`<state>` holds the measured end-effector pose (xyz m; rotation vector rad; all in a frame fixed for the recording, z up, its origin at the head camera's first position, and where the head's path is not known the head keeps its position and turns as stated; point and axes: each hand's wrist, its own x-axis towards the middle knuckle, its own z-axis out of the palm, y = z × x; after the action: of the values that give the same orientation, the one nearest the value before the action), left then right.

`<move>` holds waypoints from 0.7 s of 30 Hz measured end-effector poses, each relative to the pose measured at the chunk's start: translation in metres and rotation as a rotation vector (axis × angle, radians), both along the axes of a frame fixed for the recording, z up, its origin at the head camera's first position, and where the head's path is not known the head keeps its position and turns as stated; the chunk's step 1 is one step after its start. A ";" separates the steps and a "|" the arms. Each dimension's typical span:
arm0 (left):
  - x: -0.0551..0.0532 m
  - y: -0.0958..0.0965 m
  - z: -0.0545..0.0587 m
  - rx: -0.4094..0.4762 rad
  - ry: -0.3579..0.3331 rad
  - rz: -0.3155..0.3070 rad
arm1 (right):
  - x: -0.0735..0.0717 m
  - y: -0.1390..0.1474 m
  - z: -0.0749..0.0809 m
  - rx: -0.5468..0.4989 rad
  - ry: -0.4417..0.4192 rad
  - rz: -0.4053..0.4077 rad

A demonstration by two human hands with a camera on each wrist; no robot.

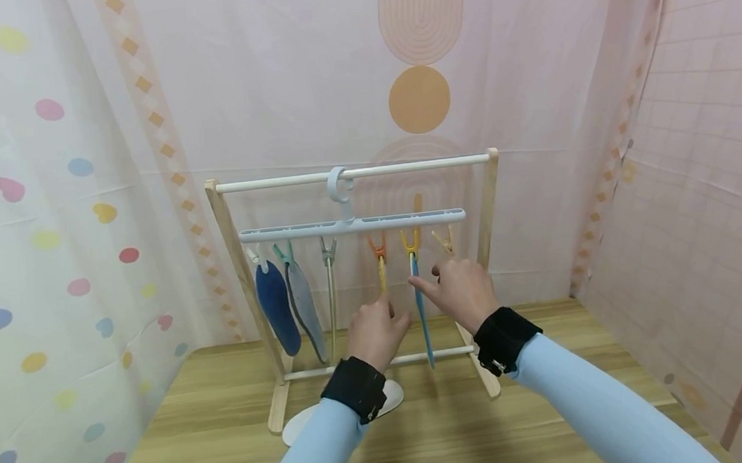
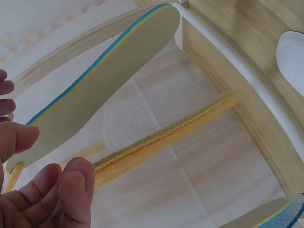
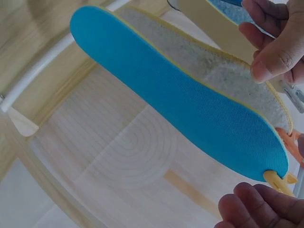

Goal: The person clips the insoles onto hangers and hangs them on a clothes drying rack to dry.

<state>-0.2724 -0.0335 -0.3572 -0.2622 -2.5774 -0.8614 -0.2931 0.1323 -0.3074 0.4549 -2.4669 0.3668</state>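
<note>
A pale blue clip hanger [image 1: 396,221] carries several insoles by small clips. My left hand [image 1: 374,333] is in front of the yellow-edged fleecy insole [image 3: 190,45], which an orange clip [image 1: 378,245] holds. Its fingers are loosely bent, the thumb overlapping the fleece in the right wrist view. My right hand [image 1: 464,293] is beside the blue insole [image 3: 180,99], below its yellow clip [image 1: 410,241]. Those fingers are bent, and nothing shows between them and the thumb. A beige clip [image 1: 445,239] rises just above this hand, its lower end hidden.
The hanger hooks over a wood-and-white rack [image 1: 256,184]. At its left hang a dark blue insole [image 1: 277,308], a grey one [image 1: 305,313] and one seen edge-on [image 1: 332,300]. A white insole [image 1: 393,397] lies on the wooden table [image 1: 196,420], partly behind my left sleeve.
</note>
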 end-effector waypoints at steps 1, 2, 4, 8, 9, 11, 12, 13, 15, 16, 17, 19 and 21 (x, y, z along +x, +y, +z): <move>0.001 -0.001 0.000 -0.015 0.006 0.003 | 0.001 0.000 -0.001 -0.005 -0.006 0.004; 0.002 -0.002 -0.001 -0.032 0.011 0.008 | 0.002 0.001 -0.003 -0.011 -0.016 0.005; 0.004 -0.003 -0.002 -0.072 0.022 0.021 | 0.004 0.002 -0.005 -0.024 -0.033 0.004; 0.007 -0.006 -0.003 -0.155 0.027 0.048 | 0.007 0.003 -0.010 -0.044 -0.067 0.003; 0.008 -0.007 -0.004 -0.166 0.027 0.051 | 0.007 0.004 -0.012 -0.048 -0.070 0.004; 0.008 -0.009 -0.004 -0.178 0.020 0.051 | 0.009 0.005 -0.014 -0.056 -0.080 0.012; 0.009 -0.010 -0.004 -0.175 0.016 0.048 | 0.009 0.005 -0.016 -0.063 -0.085 0.019; 0.010 -0.011 -0.005 -0.174 0.010 0.047 | 0.010 0.005 -0.017 -0.070 -0.084 0.027; 0.011 -0.014 -0.005 -0.174 -0.008 0.042 | 0.012 0.006 -0.021 -0.087 -0.085 0.040; 0.012 -0.016 -0.005 -0.174 -0.017 0.037 | 0.014 0.007 -0.023 -0.091 -0.087 0.048; 0.013 -0.017 -0.006 -0.174 -0.023 0.032 | 0.016 0.007 -0.025 -0.097 -0.092 0.051; 0.015 -0.021 -0.007 -0.178 -0.027 0.028 | 0.019 0.009 -0.030 -0.102 -0.104 0.053; 0.017 -0.025 -0.009 -0.176 -0.031 0.028 | 0.022 0.010 -0.035 -0.108 -0.121 0.050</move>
<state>-0.2555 -0.0584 -0.3662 -0.2643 -2.6823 -0.6332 -0.2713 0.1427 -0.3425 0.4612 -2.5403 0.5606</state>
